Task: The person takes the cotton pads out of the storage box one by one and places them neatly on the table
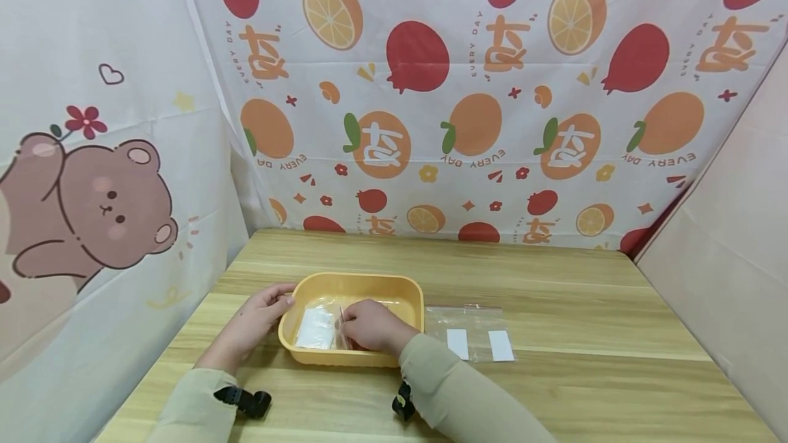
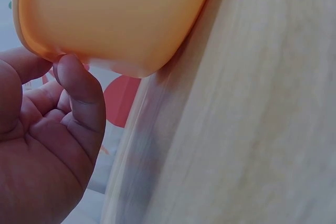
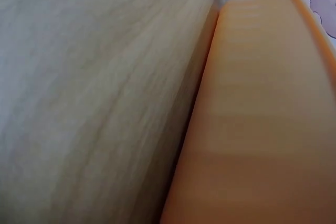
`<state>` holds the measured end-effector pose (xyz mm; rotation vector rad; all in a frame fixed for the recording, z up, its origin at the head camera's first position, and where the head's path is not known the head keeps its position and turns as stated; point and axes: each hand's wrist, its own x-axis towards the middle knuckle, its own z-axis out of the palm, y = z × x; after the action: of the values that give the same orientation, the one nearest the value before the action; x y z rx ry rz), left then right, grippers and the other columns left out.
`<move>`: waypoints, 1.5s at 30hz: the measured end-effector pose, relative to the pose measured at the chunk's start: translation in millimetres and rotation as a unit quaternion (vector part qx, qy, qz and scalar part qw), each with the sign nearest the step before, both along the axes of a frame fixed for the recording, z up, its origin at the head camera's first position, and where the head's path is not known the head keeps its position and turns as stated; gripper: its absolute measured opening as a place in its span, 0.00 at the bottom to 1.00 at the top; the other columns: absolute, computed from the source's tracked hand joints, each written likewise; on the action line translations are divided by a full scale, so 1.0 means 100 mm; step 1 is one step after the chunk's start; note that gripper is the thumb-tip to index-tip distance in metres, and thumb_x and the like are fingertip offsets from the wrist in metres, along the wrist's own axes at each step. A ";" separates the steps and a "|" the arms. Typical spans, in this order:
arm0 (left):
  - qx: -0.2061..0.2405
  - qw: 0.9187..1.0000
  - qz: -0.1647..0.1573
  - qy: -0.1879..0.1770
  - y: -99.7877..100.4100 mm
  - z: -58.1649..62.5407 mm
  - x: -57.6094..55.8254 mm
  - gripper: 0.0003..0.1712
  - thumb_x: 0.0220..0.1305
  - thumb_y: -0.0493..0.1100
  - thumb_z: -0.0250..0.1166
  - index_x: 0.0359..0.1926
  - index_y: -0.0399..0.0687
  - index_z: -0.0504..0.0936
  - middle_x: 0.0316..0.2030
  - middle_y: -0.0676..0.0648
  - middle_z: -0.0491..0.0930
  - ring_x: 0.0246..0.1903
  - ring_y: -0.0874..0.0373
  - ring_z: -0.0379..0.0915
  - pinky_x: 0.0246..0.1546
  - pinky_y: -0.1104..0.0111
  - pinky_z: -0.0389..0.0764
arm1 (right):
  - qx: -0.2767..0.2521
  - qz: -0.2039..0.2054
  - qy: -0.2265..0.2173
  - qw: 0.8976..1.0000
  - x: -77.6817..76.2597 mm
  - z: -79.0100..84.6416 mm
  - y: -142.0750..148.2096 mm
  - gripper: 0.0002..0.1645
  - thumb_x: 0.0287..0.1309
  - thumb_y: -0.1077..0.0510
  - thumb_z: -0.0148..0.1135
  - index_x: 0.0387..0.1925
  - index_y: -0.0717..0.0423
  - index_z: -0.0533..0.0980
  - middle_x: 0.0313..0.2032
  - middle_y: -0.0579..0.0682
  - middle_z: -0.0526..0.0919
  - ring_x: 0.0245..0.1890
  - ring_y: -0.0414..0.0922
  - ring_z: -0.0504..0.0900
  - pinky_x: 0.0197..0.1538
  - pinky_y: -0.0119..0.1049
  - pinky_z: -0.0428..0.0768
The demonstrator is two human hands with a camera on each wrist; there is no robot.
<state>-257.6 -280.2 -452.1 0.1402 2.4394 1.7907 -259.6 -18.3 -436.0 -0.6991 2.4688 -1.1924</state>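
Observation:
A yellow plastic basin stands on the table. At its left end my left hand pinches the rim; in the left wrist view that hand's thumb presses the outer wall. My right hand reaches inside the basin, fingers curled at a clear zip-lock bag with a red strip. Something red shows beneath this hand, mostly covered by it. Left of the fingers lies a white packet in clear plastic. The right wrist view shows only the basin's outer wall, not the right hand.
Right of the basin, clear zip-lock bags lie flat, with a white card and another white card. The wooden table meets a fruit-printed cloth at the back. A bear-printed cloth hangs on the left.

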 end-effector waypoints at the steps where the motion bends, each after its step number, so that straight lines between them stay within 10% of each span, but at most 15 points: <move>1: 0.000 1.000 0.000 0.000 0.00 0.00 0.00 0.28 0.80 0.45 0.53 0.71 0.33 0.65 0.52 0.35 0.76 0.49 0.51 0.76 0.45 0.66 0.82 | 0.003 0.002 0.005 1.000 0.00 0.00 0.00 0.17 0.69 0.59 0.58 0.22 0.56 0.79 0.17 0.47 0.76 0.17 0.39 0.70 0.23 0.30 0.68; 13: 0.005 1.000 -0.001 -0.001 0.00 -0.02 0.00 0.28 0.80 0.46 0.54 0.71 0.33 0.65 0.51 0.36 0.77 0.47 0.53 0.78 0.45 0.66 0.83 | -0.104 -0.057 -0.049 0.992 0.05 0.07 0.00 0.11 0.68 0.66 0.54 0.35 0.58 0.83 0.25 0.47 0.84 0.21 0.42 0.79 0.24 0.33 0.80; 20: 0.006 1.000 -0.006 -0.001 0.01 0.00 0.02 0.29 0.80 0.46 0.53 0.72 0.32 0.64 0.52 0.36 0.77 0.47 0.53 0.79 0.46 0.65 0.83 | -0.109 -0.069 0.041 0.991 0.05 0.18 0.14 0.13 0.67 0.64 0.54 0.39 0.53 0.85 0.27 0.43 0.84 0.17 0.38 0.72 0.19 0.29 0.64; 45: 0.016 1.000 0.000 -0.010 0.01 -0.02 0.00 0.29 0.80 0.46 0.52 0.72 0.34 0.64 0.55 0.33 0.75 0.50 0.46 0.78 0.46 0.63 0.83 | -0.124 -0.128 0.117 0.977 0.19 0.75 1.24 0.13 0.73 0.58 0.57 0.51 0.47 0.83 0.33 0.44 0.86 0.33 0.41 0.85 0.40 0.39 0.84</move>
<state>-258.0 -279.7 -453.9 0.1251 2.3968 1.8234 -240.7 105.8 -361.0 -0.6277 2.6948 -1.6188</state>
